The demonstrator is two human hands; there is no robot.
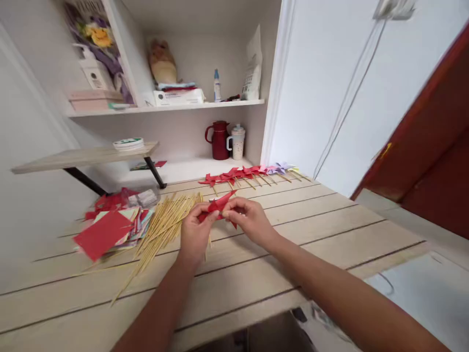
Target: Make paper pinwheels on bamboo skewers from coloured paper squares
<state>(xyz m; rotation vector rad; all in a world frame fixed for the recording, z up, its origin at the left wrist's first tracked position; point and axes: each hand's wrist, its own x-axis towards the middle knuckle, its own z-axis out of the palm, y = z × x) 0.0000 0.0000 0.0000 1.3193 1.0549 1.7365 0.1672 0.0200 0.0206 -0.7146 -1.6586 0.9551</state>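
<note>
Red paper pinwheel (219, 205), pinched by both hands, table edge near.

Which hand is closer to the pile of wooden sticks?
The left hand. It sits right beside the sticks, at their near edge. The right hand is farther off, on the other side of the red paper.

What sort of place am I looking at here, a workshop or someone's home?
Probably a home, with a craft corner. Both hands, left hand and right hand, hold a red paper pinwheel over a wooden table; shelves behind hold a red thermos jug, a mug and household bits.
</note>
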